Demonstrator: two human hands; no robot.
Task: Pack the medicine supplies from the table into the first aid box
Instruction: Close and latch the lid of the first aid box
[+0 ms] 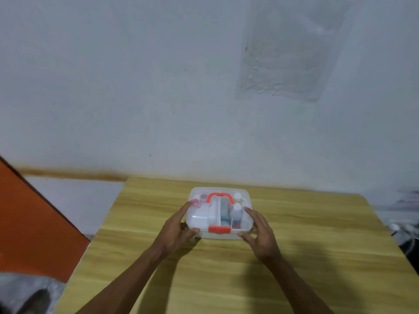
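One first aid box sits on the wooden surface, near its far edge and in the middle, with the clear lid down over it. The left hand cups the box's left end, its fingers spread apart, one fingertip on the lid and the thumb against the front corner. The right hand mirrors it on the right end, fingers apart and laid along the side wall, thumb at the front lower corner. Neither hand is clamped shut; both rest open against the box.

The box looks like thin, stiff, smooth plastic: light, probably a little slippery, and likely to flex if squeezed hard. The safest holds would be the two short ends, as now, or the one red handle on top once the one red latch is judged to be snapped; whether it is fully caught cannot be told.

Through the lid show two pink-capped jars, two white bottles and a bluish item in the middle compartment. No loose supplies remain on the surface, so packing seems nearly finished
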